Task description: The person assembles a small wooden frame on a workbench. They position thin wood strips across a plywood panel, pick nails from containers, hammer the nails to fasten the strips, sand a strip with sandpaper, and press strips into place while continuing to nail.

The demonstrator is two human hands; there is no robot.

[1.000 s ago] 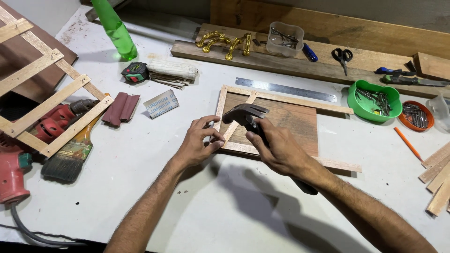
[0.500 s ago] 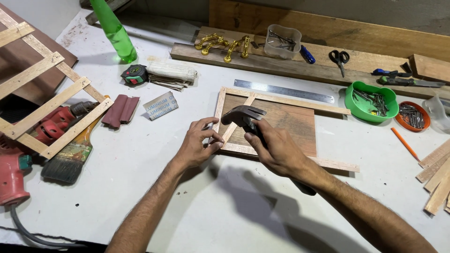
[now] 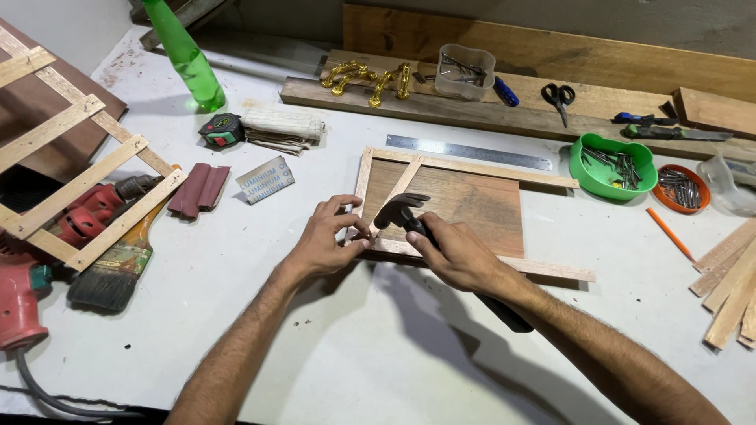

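Observation:
A brown wooden board (image 3: 465, 203) edged with pale wood strips (image 3: 472, 168) lies on the white table (image 3: 331, 346). My right hand (image 3: 457, 256) grips a claw hammer (image 3: 400, 211) close under its dark head, which hovers over the board's near left corner. My left hand (image 3: 323, 236) rests at that corner, fingertips pinched together just beside the hammer head. Whatever the fingertips pinch is too small to make out. A slanted pale strip (image 3: 398, 189) crosses the board's left part.
A steel ruler (image 3: 468, 152) lies behind the board. A green bowl (image 3: 613, 165) and an orange dish (image 3: 682, 187) hold nails at right. A tape measure (image 3: 222, 130), green bottle (image 3: 185, 55), paintbrush (image 3: 118, 267), red power tool (image 3: 31, 267) and slatted frame (image 3: 71, 173) stand left.
The hammer head has dipped slightly toward the board's left corner. Both hands stay at the same spot.

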